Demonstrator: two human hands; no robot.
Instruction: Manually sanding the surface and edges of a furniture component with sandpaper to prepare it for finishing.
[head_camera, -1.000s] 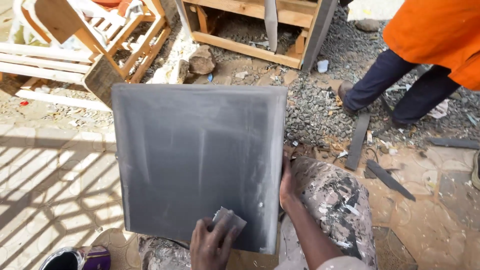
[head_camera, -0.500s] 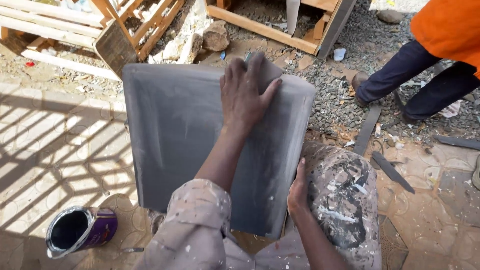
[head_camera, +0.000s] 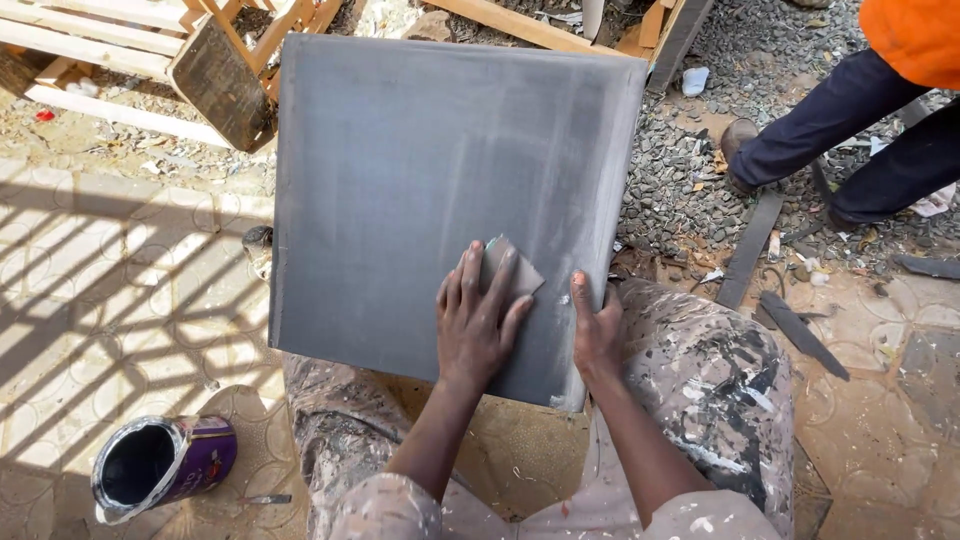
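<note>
A large grey panel (head_camera: 420, 170) with pale rub marks leans on my paint-spattered knees (head_camera: 700, 370). My left hand (head_camera: 478, 325) lies flat on its lower right part, pressing a small grey piece of sandpaper (head_camera: 512, 268) under the fingertips. Just to the right, my right hand (head_camera: 597, 335) grips the panel's right edge near the bottom corner, thumb on the face.
An open purple paint can (head_camera: 160, 463) lies on the patterned floor at lower left. Wooden frames (head_camera: 130, 50) stand at the back left. Another person's dark trouser legs (head_camera: 800, 130) are at the upper right on gravel, with dark strips (head_camera: 745, 250) lying nearby.
My left hand slid with the sandpaper from the panel's top edge down to its lower right part. My right hand kept its hold on the right edge.
</note>
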